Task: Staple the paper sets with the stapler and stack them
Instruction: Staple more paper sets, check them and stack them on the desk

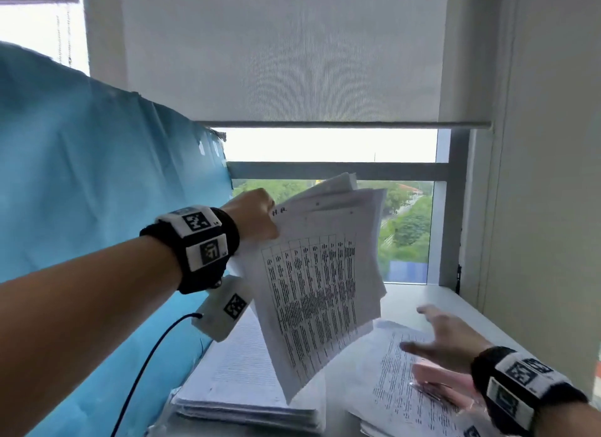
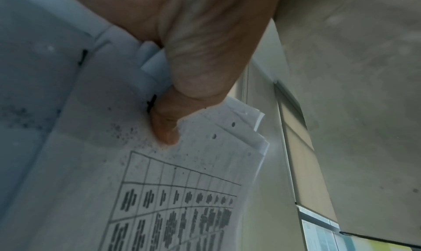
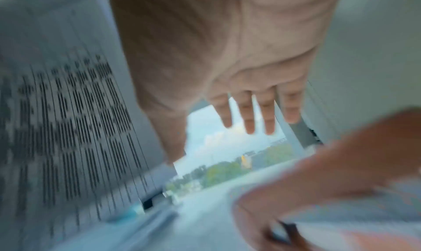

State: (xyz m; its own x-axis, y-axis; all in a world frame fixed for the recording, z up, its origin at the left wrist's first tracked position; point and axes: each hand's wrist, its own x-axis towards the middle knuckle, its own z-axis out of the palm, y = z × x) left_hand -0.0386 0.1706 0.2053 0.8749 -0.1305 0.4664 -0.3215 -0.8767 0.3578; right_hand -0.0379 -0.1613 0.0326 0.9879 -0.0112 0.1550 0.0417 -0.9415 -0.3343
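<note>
Window-side desk [image 1: 432, 301], left hand [image 1: 252, 213] pinching paper set [image 1: 320, 283] — "H.R." handwritten, right hand [image 1: 450, 337] spread.

Held paper set [image 1: 320, 274]: thin matt white paper, black print, punched holes near top edge. Stack [image 1: 247, 391] on worktop [image 1: 455, 306]: same matt paper. Stapler [image 1: 439, 383]: pink, looks smooth plastic, blurred. Worktop: smooth pale surface. Roller blind [image 1: 283, 52]: fine woven matt cloth. Blue sheet [image 1: 81, 176]: creased cloth.
</note>
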